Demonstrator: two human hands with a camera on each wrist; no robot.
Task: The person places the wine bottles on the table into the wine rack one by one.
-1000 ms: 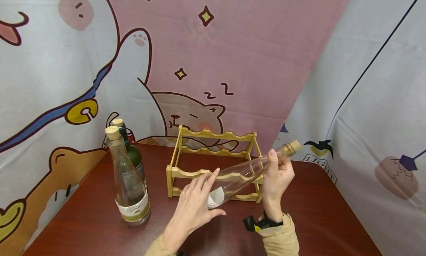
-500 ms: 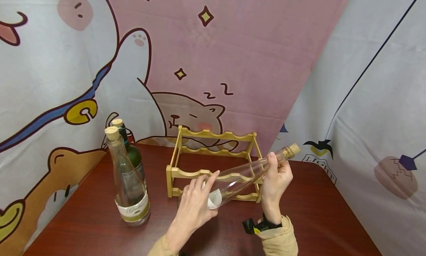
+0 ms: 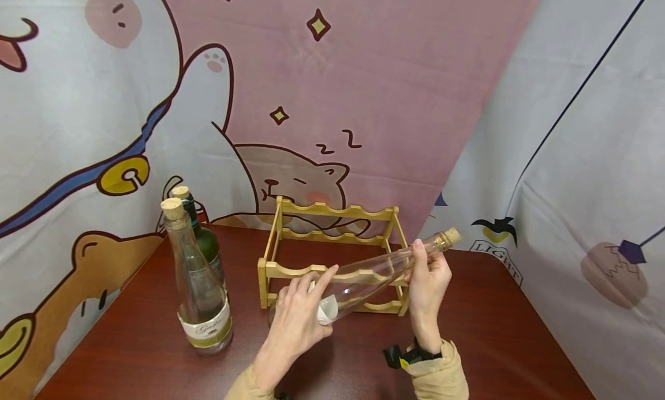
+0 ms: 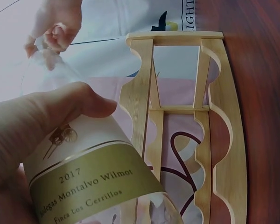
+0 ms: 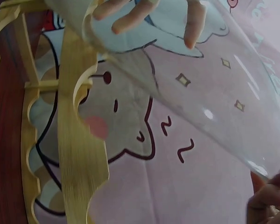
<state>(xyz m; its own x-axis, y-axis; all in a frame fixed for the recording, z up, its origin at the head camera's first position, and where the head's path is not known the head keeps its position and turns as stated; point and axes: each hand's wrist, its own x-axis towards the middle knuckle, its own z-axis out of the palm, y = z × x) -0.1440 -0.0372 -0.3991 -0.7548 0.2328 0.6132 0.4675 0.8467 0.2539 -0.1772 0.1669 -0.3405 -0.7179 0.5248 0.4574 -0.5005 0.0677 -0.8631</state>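
Both my hands hold a clear glass wine bottle (image 3: 366, 281) in front of the rack, tilted with its cork (image 3: 453, 235) up to the right and its base low to the left. My left hand (image 3: 298, 313) grips the body, its thumb lying across the white and olive label (image 4: 95, 172) in the left wrist view. My right hand (image 3: 430, 281) grips the neck just below the cork. In the right wrist view the see-through glass (image 5: 210, 88) crosses the upper right. My left hand hides part of the bottle's lower end in the head view.
A wooden wine rack (image 3: 264, 281) with scalloped rails stands behind the held bottle on the dark red table (image 3: 499, 331). On the left stand a corked clear bottle (image 3: 194, 284) and, behind it, a green bottle (image 3: 208, 244). A printed cloth (image 3: 395, 100) hangs behind the table.
The held bottle has shifted slightly left and its corked end has dipped a little. My left thumb, stretched out earlier, has drawn in against the bottle. Both hands moved slightly left.
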